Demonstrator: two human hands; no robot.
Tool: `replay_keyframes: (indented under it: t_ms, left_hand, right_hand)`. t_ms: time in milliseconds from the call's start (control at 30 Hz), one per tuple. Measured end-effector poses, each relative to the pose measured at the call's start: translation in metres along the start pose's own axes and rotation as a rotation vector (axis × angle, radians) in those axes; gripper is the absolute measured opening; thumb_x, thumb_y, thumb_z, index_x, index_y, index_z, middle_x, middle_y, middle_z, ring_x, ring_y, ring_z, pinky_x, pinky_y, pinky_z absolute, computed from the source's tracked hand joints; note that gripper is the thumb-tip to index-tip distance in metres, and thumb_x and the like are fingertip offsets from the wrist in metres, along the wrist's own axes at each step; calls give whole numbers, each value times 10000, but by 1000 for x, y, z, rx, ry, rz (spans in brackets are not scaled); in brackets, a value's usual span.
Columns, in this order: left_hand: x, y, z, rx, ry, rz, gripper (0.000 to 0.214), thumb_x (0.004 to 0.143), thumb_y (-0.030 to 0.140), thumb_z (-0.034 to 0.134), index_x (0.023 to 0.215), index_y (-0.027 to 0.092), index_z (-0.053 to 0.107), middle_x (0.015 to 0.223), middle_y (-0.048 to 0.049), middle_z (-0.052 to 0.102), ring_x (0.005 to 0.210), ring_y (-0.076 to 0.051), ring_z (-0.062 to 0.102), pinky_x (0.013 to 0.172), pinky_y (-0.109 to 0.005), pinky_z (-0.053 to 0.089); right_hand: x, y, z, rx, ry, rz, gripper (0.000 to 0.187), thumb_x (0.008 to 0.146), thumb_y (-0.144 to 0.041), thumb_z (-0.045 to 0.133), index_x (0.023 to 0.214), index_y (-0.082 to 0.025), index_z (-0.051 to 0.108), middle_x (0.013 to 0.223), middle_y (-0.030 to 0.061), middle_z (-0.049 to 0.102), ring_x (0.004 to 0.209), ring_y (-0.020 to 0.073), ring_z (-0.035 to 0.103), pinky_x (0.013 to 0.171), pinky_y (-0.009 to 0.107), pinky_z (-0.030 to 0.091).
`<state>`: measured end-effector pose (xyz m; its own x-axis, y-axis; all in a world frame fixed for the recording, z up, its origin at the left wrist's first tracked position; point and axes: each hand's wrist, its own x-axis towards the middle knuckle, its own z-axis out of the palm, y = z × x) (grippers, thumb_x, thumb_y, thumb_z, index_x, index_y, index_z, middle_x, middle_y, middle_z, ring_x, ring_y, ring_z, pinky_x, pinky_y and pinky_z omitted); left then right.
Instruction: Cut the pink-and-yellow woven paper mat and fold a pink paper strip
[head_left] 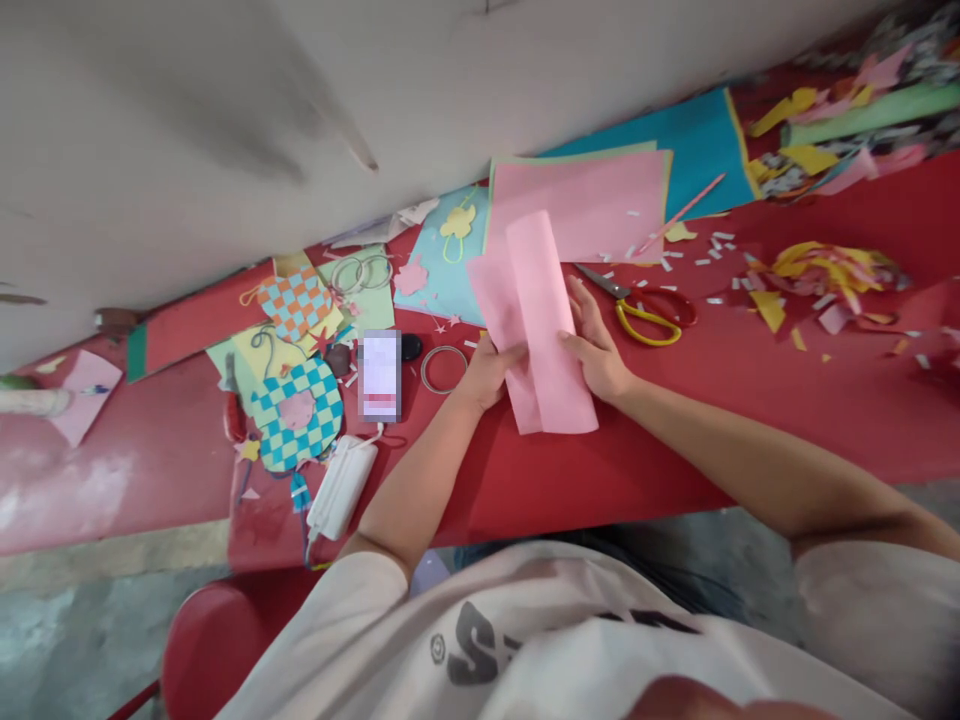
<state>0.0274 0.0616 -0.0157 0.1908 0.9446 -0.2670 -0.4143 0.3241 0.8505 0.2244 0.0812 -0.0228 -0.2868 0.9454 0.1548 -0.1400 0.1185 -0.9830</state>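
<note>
Between my two hands is a pink sheet of paper point(551, 330), bent over along its length and held above the red table. My left hand point(491, 370) grips its left part, thumb on top. On the right edge, my right hand point(596, 345) pinches the paper with the thumb in front and the fingers behind. Just right of that hand lie scissors point(649, 315) with yellow and red handles, blades slightly apart. Behind the held sheet, a larger flat pink sheet point(585, 200) rests on the table.
A phone point(380, 375), a white power bank point(343, 487), a metal ring point(445, 370) and a blue checkered paper piece point(300, 415) lie to the left. White scraps, a pink pencil point(686, 210) and a yellow-pink strip pile point(832, 270) are on the right. A wall borders the back.
</note>
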Motion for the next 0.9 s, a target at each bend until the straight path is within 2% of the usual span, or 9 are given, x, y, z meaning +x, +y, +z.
replay_keyframes:
  t_ms: [100, 200, 333, 433, 533, 600, 667, 767, 900]
  left_hand:
    - [2, 1, -2, 136, 59, 152, 614, 764, 442, 983, 1277, 219, 729, 1310, -125, 818, 1255, -350, 770, 1102, -514, 605]
    - [0, 4, -2, 159, 66, 154, 702, 747, 494, 994, 1328, 230, 702, 1395, -130, 788, 1322, -360, 735, 1122, -514, 590]
    - [-5, 10, 1, -69, 58, -65, 686, 849, 715, 842, 1293, 204, 733, 1321, -151, 814, 1384, -427, 703, 1166, -583, 564]
    - [-9, 13, 4, -169, 0, -144, 727, 874, 801, 745, 1287, 203, 761, 1262, -143, 832, 1381, -439, 708, 1157, -591, 579]
    - [-12, 12, 8, -157, -20, -120, 676, 822, 650, 873, 1310, 198, 755, 1247, -125, 837, 1324, -404, 747, 1139, -552, 600]
    - [-13, 9, 10, -121, 10, -75, 634, 793, 508, 939, 1313, 201, 745, 1235, -108, 840, 1275, -369, 773, 1130, -521, 604]
    - [-14, 6, 11, -91, 40, -39, 590, 786, 430, 959, 1289, 207, 744, 1214, -95, 843, 1224, -342, 794, 1114, -503, 607]
    - [-15, 2, 12, -80, 20, 4, 585, 752, 420, 986, 1241, 213, 739, 1190, -91, 840, 1181, -330, 803, 1089, -493, 613]
    - [-14, -3, 13, -54, 17, 59, 680, 708, 464, 1004, 1281, 240, 716, 1228, -87, 827, 1184, -332, 790, 1079, -496, 611]
  right_hand:
    - [1, -5, 2, 70, -65, 105, 1070, 927, -744, 710, 1778, -509, 106, 1846, -13, 361, 1610, 395, 493, 1273, 670, 500]
    - [1, -5, 3, 87, -77, 124, 1090, 939, -713, 718, 1783, -494, 64, 1836, 19, 382, 1574, 401, 539, 1247, 680, 526]
    - [-5, -3, 4, -114, -92, 22, 1018, 1003, -687, 676, 1795, -462, 78, 1889, 14, 238, 1723, 353, 312, 1395, 656, 322]
    - [-13, -4, 4, -337, -128, -27, 943, 1052, -677, 611, 1812, -422, 115, 1917, 2, 108, 1777, 353, 116, 1445, 637, 153]
    - [-19, -3, 3, -505, -210, -28, 878, 1078, -749, 470, 1813, -460, 87, 1920, -49, -67, 1764, 413, -125, 1392, 772, 46]
    - [-20, -3, 4, -589, -239, -31, 847, 1078, -794, 383, 1804, -495, 65, 1902, -88, -162, 1728, 447, -233, 1337, 852, 10]
    - [-19, -2, 6, -650, -229, -40, 817, 1086, -794, 340, 1798, -512, 56, 1886, -109, -211, 1717, 459, -252, 1318, 874, 20]
    - [-17, -1, 12, -703, -164, -23, 793, 1106, -737, 380, 1799, -510, 67, 1874, -109, -249, 1731, 457, -212, 1321, 867, 78]
    - [-14, 0, 13, -604, -130, -12, 733, 1131, -658, 391, 1801, -489, 146, 1904, -93, -133, 1765, 413, -94, 1366, 809, 113]
